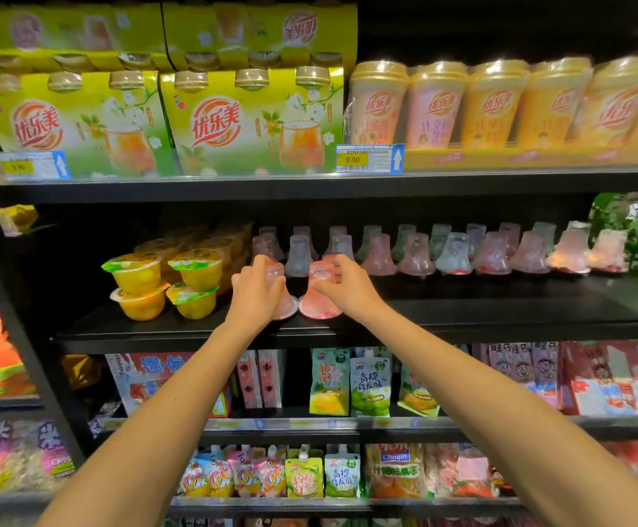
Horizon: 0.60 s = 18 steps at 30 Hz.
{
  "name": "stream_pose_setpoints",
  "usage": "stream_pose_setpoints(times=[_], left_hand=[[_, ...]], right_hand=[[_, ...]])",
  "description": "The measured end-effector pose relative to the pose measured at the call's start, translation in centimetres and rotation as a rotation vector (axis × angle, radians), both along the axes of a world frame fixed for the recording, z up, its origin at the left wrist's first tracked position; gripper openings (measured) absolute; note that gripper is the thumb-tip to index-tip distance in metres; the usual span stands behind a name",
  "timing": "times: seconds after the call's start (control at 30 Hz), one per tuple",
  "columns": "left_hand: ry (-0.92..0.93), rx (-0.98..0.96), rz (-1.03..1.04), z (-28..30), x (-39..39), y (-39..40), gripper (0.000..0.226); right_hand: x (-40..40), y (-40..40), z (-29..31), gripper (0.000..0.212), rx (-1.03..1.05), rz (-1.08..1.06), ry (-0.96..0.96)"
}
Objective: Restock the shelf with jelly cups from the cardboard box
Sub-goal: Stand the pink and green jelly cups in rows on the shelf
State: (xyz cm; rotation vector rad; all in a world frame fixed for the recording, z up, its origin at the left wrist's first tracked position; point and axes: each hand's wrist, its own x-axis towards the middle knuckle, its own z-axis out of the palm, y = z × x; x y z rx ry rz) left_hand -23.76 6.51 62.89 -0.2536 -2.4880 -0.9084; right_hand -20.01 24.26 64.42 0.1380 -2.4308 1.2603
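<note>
Pink jelly cups, one gripped in my left hand and one in my right hand, stand inverted on the black shelf near its front edge, where a careless release could tip them off.

A single wide-angle view comes from the person's head, facing straight at a store shelf unit and tilted slightly down. It sits close: both forearms reach from the bottom corners toward the middle black shelf at frame centre. The upper shelf with its price tags lies above eye line, the lower shelves of pouches below. Straight edges bow toward the borders, and the far sides blur.
</note>
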Motion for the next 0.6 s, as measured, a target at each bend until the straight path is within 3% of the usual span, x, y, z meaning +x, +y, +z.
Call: stream_pose_setpoints(times=[0.17, 0.27, 0.43, 0.5, 0.6], left_hand=[[0.085, 0.109, -0.128, -1.4, 1.5, -1.3, 0.037], [0.230, 0.005, -0.133, -2.5, 4.0, -2.0, 0.037], [0.307, -0.283, -0.165, -5.0, 7.6, -2.9, 0.047], [0.299, -0.360, -0.169, -5.8, 7.8, -2.8, 0.048], [0.256, -0.404, -0.133, -6.4, 7.6, -2.3, 0.051]], right_hand=[[1.2, 0.4, -0.5, 0.062, -0.038, 0.054, 0.025], [2.8, 1.3, -1.1, 0.072, -0.010, 0.037, 0.079], [5.5, 3.5, -3.6, 0.041, 0.433, 0.078, 0.232], [5.7, 3.7, -4.4, 0.042, 0.563, 0.095, 0.210], [5.7, 3.2, -4.9, 0.045, 0.595, 0.117, 0.167]])
